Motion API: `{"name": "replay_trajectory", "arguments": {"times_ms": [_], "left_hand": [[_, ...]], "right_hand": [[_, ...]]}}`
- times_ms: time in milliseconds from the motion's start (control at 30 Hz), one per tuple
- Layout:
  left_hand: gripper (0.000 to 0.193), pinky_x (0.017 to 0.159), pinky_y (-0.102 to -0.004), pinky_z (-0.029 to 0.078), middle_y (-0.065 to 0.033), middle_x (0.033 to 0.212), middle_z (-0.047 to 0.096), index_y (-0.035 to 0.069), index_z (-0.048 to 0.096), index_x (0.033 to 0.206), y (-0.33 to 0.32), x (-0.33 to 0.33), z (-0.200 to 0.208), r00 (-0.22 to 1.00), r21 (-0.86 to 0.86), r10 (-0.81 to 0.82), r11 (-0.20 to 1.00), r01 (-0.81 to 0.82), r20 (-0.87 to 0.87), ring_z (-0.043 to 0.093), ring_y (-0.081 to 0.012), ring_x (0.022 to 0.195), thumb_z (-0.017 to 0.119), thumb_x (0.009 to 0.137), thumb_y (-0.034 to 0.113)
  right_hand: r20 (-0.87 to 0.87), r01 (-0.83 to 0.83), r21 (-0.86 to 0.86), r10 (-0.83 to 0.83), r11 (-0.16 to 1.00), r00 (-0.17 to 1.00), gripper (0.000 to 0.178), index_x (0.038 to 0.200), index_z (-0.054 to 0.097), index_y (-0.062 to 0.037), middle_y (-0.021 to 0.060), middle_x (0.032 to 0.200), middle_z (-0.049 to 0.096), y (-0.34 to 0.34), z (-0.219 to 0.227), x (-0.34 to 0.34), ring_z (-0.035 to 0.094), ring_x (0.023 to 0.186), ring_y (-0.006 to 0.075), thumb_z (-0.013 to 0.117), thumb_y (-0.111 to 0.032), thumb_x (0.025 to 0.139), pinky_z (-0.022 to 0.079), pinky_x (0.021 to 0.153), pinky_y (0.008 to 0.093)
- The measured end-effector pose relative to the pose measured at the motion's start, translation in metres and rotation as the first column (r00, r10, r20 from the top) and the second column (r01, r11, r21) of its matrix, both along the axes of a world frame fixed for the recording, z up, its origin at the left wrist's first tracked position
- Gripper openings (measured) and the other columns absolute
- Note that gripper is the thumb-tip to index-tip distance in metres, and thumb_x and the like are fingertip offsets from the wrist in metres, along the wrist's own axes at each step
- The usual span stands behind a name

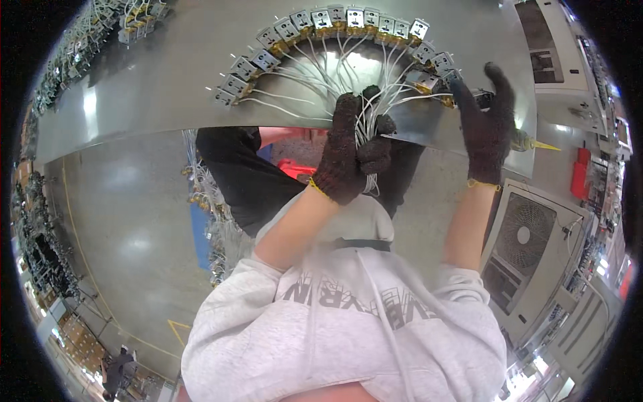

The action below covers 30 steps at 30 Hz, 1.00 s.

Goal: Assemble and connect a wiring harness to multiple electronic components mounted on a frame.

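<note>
Dark knitted gloves are worn on both hands. The bundle of white cables (364, 124) is located at the near edge of the grey metal worktop (154, 94) and is gripped by the left hand (349, 149), with the fingers clamped around it. The cable ends are hung below that grip. From the bundle, the cables are fanned out to a row of small metal housings (355, 18), which are arranged in an arc on the worktop. The right hand (487, 127) is positioned at the right end of this arc, with the thumb and fingers spread apart; whether the end housing is touched cannot be determined. A yellow-tipped tool (521, 140) is placed just beside the right hand. Similar cabled parts (74, 60) are heaped at the far left of the worktop.
</note>
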<state>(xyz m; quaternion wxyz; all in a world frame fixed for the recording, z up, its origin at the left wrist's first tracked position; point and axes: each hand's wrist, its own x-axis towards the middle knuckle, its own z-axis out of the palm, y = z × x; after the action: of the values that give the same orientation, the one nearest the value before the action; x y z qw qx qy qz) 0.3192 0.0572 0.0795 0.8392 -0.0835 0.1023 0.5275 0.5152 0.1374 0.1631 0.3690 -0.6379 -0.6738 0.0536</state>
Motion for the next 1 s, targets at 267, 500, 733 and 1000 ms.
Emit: {"name": "replay_trajectory", "arguments": {"times_ms": [267, 500, 733, 1000], "left_hand": [[0.042, 0.037, -0.0209, 0.032, -0.0065, 0.097, 0.066, 0.021, 0.052, 0.139, -0.002, 0.001, 0.007, 1.0, -0.019, 0.019, 1.0, -0.019, -0.006, 0.038, -0.0063, 0.045, 0.049, 0.102, 0.041], [0.039, 0.039, -0.0201, 0.029, -0.0076, 0.099, 0.065, 0.023, 0.051, 0.137, 0.001, 0.0, 0.02, 0.991, 0.006, -0.004, 1.0, 0.005, -0.136, 0.036, -0.005, 0.048, 0.052, 0.102, 0.039], [0.037, 0.043, -0.0201, 0.03, -0.0058, 0.099, 0.062, 0.025, 0.051, 0.134, 0.002, -0.001, 0.013, 0.998, 0.057, -0.043, 0.997, 0.045, -0.043, 0.037, -0.0055, 0.052, 0.054, 0.101, 0.041], [0.037, 0.044, -0.021, 0.03, -0.0063, 0.1, 0.063, 0.025, 0.052, 0.134, 0.001, 0.002, 0.013, 0.999, 0.044, -0.02, 0.999, 0.022, -0.038, 0.038, -0.0066, 0.052, 0.054, 0.101, 0.041]], "right_hand": [[-0.116, 0.005, 0.192, 0.017, 0.981, 0.993, 0.038, 0.118, 0.065, -0.0045, 0.008, 0.115, 0.065, -0.035, -0.006, -0.003, 0.061, 0.1, 0.0165, 0.077, -0.008, 0.082, 0.05, 0.089, 0.0301], [-0.143, 0.022, 0.094, -0.008, 0.995, 0.99, 0.053, 0.132, 0.052, -0.0012, 0.0151, 0.125, 0.061, -0.032, -0.056, 0.027, 0.063, 0.109, 0.0253, 0.075, -0.014, 0.086, 0.051, 0.091, 0.0359], [0.173, -0.135, -0.014, 0.135, 0.991, 0.976, 0.065, 0.13, 0.052, -0.0021, 0.022, 0.129, 0.057, -0.006, -0.046, 0.019, 0.063, 0.105, 0.0394, 0.078, -0.036, 0.081, 0.052, 0.089, 0.0433], [0.301, -0.251, 0.111, 0.208, 0.962, 0.931, 0.057, 0.122, 0.059, -0.0051, 0.0222, 0.129, 0.057, 0.003, -0.026, 0.012, 0.061, 0.109, 0.0385, 0.08, -0.035, 0.078, 0.051, 0.091, 0.0467]]}}
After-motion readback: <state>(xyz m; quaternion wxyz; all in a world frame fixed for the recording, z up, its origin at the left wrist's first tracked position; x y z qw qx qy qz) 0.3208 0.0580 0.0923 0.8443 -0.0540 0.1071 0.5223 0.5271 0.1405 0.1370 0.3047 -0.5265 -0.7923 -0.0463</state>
